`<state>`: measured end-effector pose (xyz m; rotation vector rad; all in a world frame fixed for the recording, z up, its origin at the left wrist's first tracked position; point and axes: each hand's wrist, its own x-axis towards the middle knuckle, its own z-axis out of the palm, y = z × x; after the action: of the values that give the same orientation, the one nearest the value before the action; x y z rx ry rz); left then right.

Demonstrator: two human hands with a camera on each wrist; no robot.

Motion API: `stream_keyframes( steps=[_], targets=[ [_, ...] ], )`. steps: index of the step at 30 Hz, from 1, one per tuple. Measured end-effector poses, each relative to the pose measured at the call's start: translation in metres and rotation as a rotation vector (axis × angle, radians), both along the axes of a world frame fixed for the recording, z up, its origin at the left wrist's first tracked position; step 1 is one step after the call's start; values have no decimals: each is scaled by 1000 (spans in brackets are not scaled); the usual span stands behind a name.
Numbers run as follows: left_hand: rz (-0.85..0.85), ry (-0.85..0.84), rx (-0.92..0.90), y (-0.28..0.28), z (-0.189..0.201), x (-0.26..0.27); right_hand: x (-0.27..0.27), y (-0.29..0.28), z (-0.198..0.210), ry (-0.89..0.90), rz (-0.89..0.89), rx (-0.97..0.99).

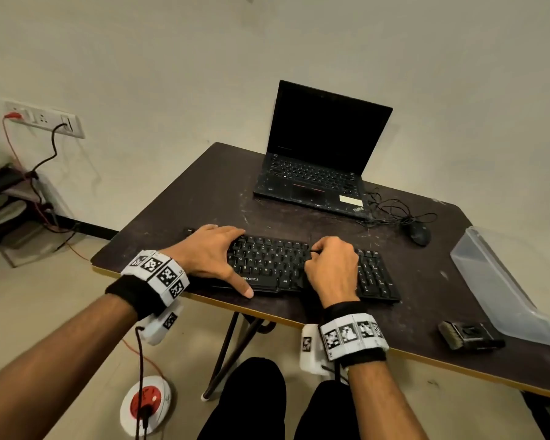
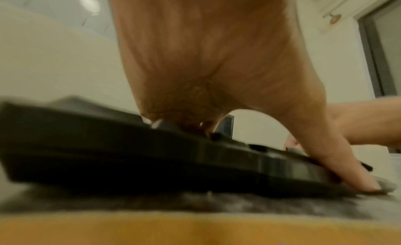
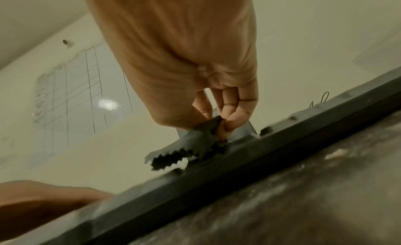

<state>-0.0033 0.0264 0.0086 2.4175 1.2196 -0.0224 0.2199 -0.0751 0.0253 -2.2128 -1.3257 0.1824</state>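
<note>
Black keyboard lies at the near edge of the table, front edge almost flush with the table's rim, right in front of the person. Right hand is over the middle of the key field, fingers curled, thumb and fingertips pinching a small dark toothed tool. In the right wrist view its serrated jaws stand slightly apart and low against the top of the keyboard; whether they have a key in them cannot be told, too blurred. Left hand lies spread palm-down on the keyboard's left end, fingers over the far edge, thumb stretched along the front edge down to the table - bracing, not gripping. Progress, as a judgement: early. The keys that show in the head view all look seated, no loose caps lie on the table, and what is under the right hand is hidden. So the tool is placed and the board is steadied, but the pulling or picking at keys is mostly left to do. Farther out: an open laptop with a dark screen at the far side, a wired mouse to its right, a clear plastic tray at the right edge, and a small brush near the front right corner, untouched - brushing looks not begun.
</note>
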Motion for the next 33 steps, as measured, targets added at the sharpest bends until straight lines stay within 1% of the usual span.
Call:
stream_keyframes(
  steps=[2, 4, 5, 6, 8, 10, 11, 15, 18, 20, 22, 25, 27, 29, 32, 33],
  targets=[
    [-6, -15, 35, 3, -5, -1, -20, 5, -1, 8, 87, -7],
    [-3, -13, 47, 4, -6, -3, -43, 9, -5, -41, 215, -34],
    [-3, -18, 52, 4, -6, -4, -46, 10, -6, -61, 251, -40],
    [-2, -27, 57, 4, -6, -5, -41, 11, -5, -42, 255, -50],
    [-3, -44, 68, 2, -8, -7, -18, 10, -2, 36, 166, -57],
    [-12, -47, 82, 2, -7, -7, 7, 9, 1, 55, 35, -27],
    [-15, -45, 89, 2, -7, -7, 13, 10, 1, 52, 9, -22],
    [-29, -67, 110, 1, -12, -7, 4, 21, -12, 57, 43, -76],
    [-44, -91, 130, 1, -18, -10, 8, 31, -8, 170, 0, -93],
    [-46, -106, 140, 2, -20, -10, 7, 33, 0, 210, -9, -112],
    [-53, -122, 152, 2, -20, -10, -7, 34, 4, 184, 57, -111],
    [-74, -145, 181, 2, -22, -9, -45, 30, 2, 141, 238, -135],
    [-80, -151, 191, 3, -23, -10, -52, 25, -1, 91, 312, -138],
    [-85, -142, 188, 4, -24, -10, -35, 21, 2, 96, 256, -152],
    [-76, -138, 185, 6, -27, -11, 1, 23, 7, 98, 48, -153],
    [-75, -140, 186, 6, -28, -11, 8, 24, 9, 97, 8, -147]
  ],
)
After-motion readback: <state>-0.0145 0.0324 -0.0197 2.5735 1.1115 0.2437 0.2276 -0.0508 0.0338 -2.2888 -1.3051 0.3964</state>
